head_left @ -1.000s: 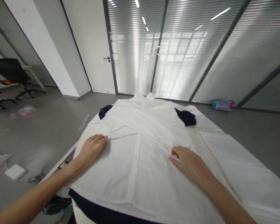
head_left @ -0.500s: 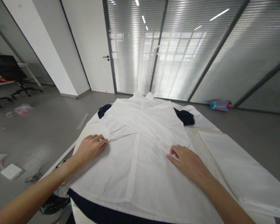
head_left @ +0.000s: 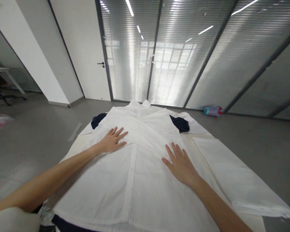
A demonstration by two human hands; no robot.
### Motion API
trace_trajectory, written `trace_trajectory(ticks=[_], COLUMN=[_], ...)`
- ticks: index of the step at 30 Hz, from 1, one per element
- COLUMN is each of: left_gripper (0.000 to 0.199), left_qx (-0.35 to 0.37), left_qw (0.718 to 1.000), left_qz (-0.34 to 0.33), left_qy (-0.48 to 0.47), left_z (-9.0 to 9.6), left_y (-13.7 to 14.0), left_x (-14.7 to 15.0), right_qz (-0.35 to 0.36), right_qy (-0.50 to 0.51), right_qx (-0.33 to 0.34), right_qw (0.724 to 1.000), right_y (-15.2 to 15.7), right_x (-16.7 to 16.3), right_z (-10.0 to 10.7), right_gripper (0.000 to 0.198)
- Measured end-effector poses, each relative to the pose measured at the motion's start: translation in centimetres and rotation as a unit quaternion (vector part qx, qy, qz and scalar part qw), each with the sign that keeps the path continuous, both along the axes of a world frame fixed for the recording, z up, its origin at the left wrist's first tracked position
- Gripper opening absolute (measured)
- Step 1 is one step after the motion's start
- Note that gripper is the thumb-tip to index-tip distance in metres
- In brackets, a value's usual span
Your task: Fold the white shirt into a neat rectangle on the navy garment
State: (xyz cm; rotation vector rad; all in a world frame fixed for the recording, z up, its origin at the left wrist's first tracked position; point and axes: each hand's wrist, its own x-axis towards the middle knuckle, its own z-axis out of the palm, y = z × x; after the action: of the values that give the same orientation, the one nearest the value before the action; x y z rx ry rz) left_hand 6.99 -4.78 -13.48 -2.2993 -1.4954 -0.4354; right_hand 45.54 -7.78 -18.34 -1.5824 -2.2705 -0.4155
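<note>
A white button-front shirt (head_left: 145,180) lies spread on the table, collar at the far end, both sleeves crossed over its chest. My left hand (head_left: 113,140) rests on the folded sleeve at the left, palm down with fingers spread. On the right, my right hand (head_left: 180,162) lies flat on the shirt by the other sleeve, its fingers apart. Neither hand grips anything. Dark navy cloth (head_left: 180,123) shows from under the shirt at both shoulders and along the near left hem.
A folded white cloth (head_left: 236,174) lies along the table's right side. Past the table stand a white door (head_left: 87,48) and glass partitions with blinds. A blue and red striped bundle (head_left: 212,111) is on the floor, and an office chair (head_left: 0,83) stands far left.
Both hands have let go of the sleeve ends and opened flat. My left hand has moved inward and forward onto the sleeve; the camera view has turned slightly right.
</note>
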Motion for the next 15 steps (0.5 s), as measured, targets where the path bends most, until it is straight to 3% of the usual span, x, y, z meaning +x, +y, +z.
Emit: trace_trajectory(ticks=[4, 7, 11, 15], left_gripper=[0.066, 0.064, 0.057, 0.055], left_qx=[-0.003, -0.012, -0.010, 0.019], left_qw=[1.000, 0.999, 0.997, 0.999], left_qz=[-0.011, -0.039, -0.071, -0.033], left_qy=[0.001, -0.002, -0.001, -0.027], left_z=[0.0, 0.2, -1.4, -4.7], left_y=[0.0, -1.9, -7.3, -13.9], left_x=[-0.5, -0.9, -2.7, -5.7], right_qz=[-0.010, -0.004, 0.025, 0.030], right_qy=[-0.004, 0.001, 0.010, 0.005], right_qx=[-0.026, -0.038, -0.044, -0.040], right_qw=[1.000, 0.999, 0.999, 0.999], right_y=[-0.2, -0.4, -0.6, -0.8], right_x=[-0.1, 0.0, 0.7, 1.1], right_z=[0.5, 1.1, 1.6, 2.0], right_gripper=[0.086, 0.086, 0.083, 0.078])
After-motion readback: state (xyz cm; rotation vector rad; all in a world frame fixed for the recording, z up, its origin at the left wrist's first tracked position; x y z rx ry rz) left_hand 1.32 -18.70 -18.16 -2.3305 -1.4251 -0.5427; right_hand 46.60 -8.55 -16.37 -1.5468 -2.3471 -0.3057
